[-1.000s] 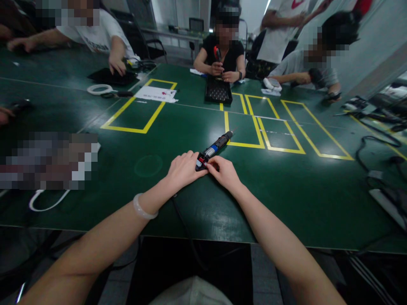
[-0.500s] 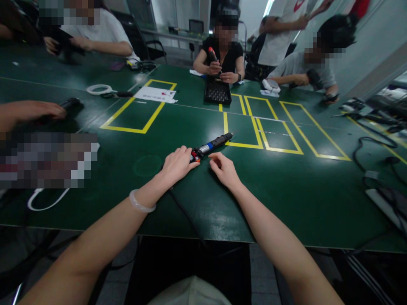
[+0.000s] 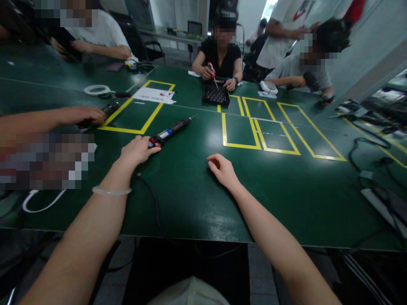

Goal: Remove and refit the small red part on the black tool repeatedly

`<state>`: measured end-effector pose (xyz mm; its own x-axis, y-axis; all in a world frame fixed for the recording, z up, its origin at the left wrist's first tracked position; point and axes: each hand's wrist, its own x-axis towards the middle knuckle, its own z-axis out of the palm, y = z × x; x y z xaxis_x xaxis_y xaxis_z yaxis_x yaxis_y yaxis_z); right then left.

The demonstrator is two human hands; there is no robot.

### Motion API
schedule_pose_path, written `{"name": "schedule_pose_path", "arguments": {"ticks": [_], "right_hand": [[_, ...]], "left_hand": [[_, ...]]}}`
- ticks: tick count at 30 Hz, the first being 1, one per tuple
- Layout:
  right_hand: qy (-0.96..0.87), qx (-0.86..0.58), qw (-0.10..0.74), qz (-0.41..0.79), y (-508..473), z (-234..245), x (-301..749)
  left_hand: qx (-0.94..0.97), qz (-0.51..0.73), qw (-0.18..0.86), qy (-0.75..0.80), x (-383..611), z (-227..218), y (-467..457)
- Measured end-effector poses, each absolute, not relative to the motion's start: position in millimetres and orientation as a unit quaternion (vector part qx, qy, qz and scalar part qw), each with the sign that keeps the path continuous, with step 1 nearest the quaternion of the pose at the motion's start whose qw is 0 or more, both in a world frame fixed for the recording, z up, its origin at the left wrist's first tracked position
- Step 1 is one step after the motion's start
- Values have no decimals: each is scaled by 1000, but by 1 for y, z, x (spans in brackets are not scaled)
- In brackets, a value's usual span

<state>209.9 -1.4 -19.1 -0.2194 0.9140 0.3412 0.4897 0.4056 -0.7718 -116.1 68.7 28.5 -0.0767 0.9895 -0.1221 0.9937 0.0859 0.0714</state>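
Observation:
My left hand [image 3: 135,152] is wrapped over the rear end of a soldering iron [image 3: 170,130], its palm facing down. The iron has a black front part, a silver and blue band and red-orange parts near my fingers. Its thin metal tip points away and to the right. A black cord [image 3: 155,203] runs from below my left wrist toward the near table edge. My right hand [image 3: 222,169] rests on the green table [image 3: 190,190] right of the iron, fingers curled in, with nothing visible in them.
Yellow tape rectangles [image 3: 225,129] mark the table. A white paper [image 3: 152,95] and a magnifying glass [image 3: 97,90] lie at far left. A co-worker's hand [image 3: 92,115] holds a dark tool at left. Another person opposite works over a black tray [image 3: 216,94]. Cables [image 3: 356,156] lie at right.
My left hand has moved left with the soldering iron, away from my right hand, which has stayed in place. The co-worker's hand at left has moved right, toward the tape rectangle.

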Motion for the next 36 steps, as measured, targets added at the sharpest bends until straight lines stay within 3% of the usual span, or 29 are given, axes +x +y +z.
{"name": "schedule_pose_path", "arguments": {"ticks": [7,14,30,36], "right_hand": [[-735,-474,401,273,-1,-22,209],[-738,-475,395,270,-2,-20,209],[-753,-479,371,256,-2,-18,209],[-754,-478,370,255,-2,-19,208]], "left_hand": [[594,4,6,804,-166,23,83],[571,134,-92,805,-167,17,80],[603,159,-82,777,-160,23,75],[626,293,-35,722,-152,30,76]]}}
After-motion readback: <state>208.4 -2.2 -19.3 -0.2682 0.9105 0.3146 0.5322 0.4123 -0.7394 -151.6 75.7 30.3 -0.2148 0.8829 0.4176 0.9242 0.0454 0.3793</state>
